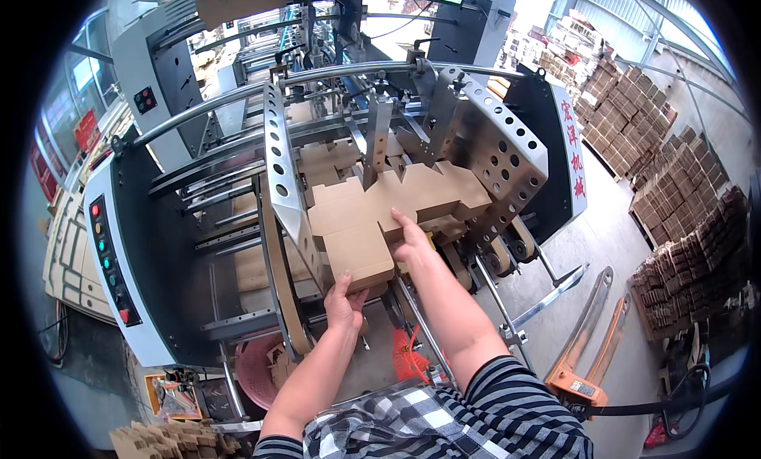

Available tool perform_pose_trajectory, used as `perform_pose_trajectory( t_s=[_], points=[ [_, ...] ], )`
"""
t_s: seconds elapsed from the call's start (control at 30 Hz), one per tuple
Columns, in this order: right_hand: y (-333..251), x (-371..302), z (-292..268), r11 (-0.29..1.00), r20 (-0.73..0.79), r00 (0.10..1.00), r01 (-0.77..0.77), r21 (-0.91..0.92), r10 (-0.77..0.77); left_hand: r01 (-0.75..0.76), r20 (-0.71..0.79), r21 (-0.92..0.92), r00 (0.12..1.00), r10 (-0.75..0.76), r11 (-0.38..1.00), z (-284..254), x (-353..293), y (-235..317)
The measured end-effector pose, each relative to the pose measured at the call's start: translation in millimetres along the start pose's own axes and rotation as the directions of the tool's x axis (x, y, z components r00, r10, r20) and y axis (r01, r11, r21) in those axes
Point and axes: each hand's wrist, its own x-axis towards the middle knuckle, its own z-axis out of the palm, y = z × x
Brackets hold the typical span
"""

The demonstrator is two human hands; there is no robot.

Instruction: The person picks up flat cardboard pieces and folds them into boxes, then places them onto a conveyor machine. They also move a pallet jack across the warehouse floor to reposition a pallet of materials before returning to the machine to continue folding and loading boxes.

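Observation:
A stack of brown die-cut cardboard blanks [357,229] lies in the feed end of a large machine, between two upright metal side plates with round holes. My left hand [344,305] is closed on the stack's near edge, thumb on top and fingers beneath. Further right, my right hand [408,239] grips the inner edge beside the notch, its thumb on the top blank and its other fingers mostly hidden below. The left perforated plate [279,166] stands close beside the blanks; the right perforated plate [507,154] rises beyond their far right end.
A button panel [111,261] is on the machine's left side. Below sits a pink basket [258,372] with cardboard scraps. An orange pallet jack [579,380] stands on the floor to the right, near piles of stacked cardboard [626,114]. More blanks [174,441] lie at lower left.

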Motion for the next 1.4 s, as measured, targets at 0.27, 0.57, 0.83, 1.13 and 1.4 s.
perform_pose_trajectory(
  t_s=[0.27,0.57,0.83,1.13,1.4],
  points=[
    [-120.1,-29.7,-81.7,0.768,-0.260,0.946,-0.018,-0.640,-0.195,-0.033,-0.031,-0.024,0.999,0.033,0.999,-7.5,5.9,-8.4],
    [-93.5,-1.4,-59.4,0.896,-0.461,0.862,-0.016,-0.444,-0.213,-0.061,-0.076,-0.021,0.995,0.059,0.998,-23.7,12.3,-22.7],
    [-103.6,21.7,-94.4,0.869,-0.362,0.906,0.013,-0.495,-0.219,0.129,-0.086,0.377,0.991,-0.103,0.917,-48.9,6.8,-9.5],
    [-136.2,52.0,-97.6,0.940,-0.311,0.914,0.167,-0.298,-0.261,0.309,-0.037,0.255,0.950,-0.310,0.916,-39.8,-12.2,-13.9],
    [-118.6,32.7,-74.6,0.953,-0.473,0.850,0.100,-0.287,-0.231,0.397,-0.176,0.115,0.910,-0.375,0.911,2.8,5.4,-4.2]
  ],
)
